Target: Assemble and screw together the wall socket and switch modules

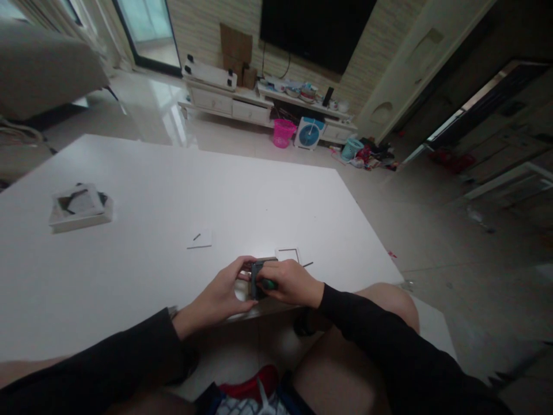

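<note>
Near the front edge of the white table (pixel 142 242), my left hand (pixel 222 291) grips a small dark grey boxy object (pixel 254 276) between thumb and fingers. My right hand (pixel 294 281) is closed around a tool with a green and black handle (pixel 269 284), pressed against that object. The tool's tip is hidden, so its exact kind cannot be made out. Just beyond my right hand lies a white piece with a dark outline (pixel 288 253), partly covered. A thin dark stick (pixel 308 264) pokes out beside it.
A small white card with a short dark piece on it (pixel 199 238) lies left of centre. Farther left sits an open white box (pixel 82 219) with items inside. Beyond the table stand a pink basket (pixel 283 134), a blue and white fan (pixel 310 134) and a low cabinet (pixel 211 101).
</note>
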Action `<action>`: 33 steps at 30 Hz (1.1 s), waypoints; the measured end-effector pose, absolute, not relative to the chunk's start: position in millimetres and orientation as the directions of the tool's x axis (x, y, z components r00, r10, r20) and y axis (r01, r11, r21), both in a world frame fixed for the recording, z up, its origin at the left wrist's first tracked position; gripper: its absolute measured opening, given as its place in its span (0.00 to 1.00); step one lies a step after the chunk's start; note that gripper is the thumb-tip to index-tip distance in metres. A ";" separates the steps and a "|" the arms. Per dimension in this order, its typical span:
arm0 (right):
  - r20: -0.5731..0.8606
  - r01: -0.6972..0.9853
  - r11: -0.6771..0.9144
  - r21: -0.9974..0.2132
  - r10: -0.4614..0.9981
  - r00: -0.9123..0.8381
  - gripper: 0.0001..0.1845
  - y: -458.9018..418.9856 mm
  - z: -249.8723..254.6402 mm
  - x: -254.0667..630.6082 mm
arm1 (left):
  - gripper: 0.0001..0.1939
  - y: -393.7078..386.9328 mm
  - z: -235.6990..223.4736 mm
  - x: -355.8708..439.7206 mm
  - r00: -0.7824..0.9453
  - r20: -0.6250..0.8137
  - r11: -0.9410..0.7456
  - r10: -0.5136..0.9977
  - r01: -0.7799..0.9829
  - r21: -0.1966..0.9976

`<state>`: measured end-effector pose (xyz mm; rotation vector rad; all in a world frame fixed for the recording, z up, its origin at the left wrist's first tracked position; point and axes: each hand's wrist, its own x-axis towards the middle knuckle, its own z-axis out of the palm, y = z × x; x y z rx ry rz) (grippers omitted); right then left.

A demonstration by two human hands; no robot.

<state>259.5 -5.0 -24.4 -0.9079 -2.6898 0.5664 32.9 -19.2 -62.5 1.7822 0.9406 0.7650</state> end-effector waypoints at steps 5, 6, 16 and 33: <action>0.099 0.529 0.737 -0.420 0.617 -0.781 0.04 -5.5 -24.1 258.9 | 0.37 -18.5 -67.3 33.1 0.524 0.064 -0.229 0.849 0.256 0.939; 0.091 0.533 0.737 -0.415 0.616 -0.782 0.04 -5.5 -23.9 258.8 | 0.37 -18.6 -67.9 33.1 0.528 0.058 -0.222 0.847 0.252 0.942; 0.084 0.552 0.737 -0.391 0.625 -0.776 0.06 -5.5 -22.9 257.8 | 0.36 -20.2 -59.3 33.7 0.519 0.064 -0.227 0.852 0.257 0.939; 0.030 0.586 0.677 -0.445 0.666 -0.746 0.10 -6.4 -24.5 257.7 | 0.36 -21.7 -53.3 33.5 0.537 0.095 -0.263 0.838 0.245 0.933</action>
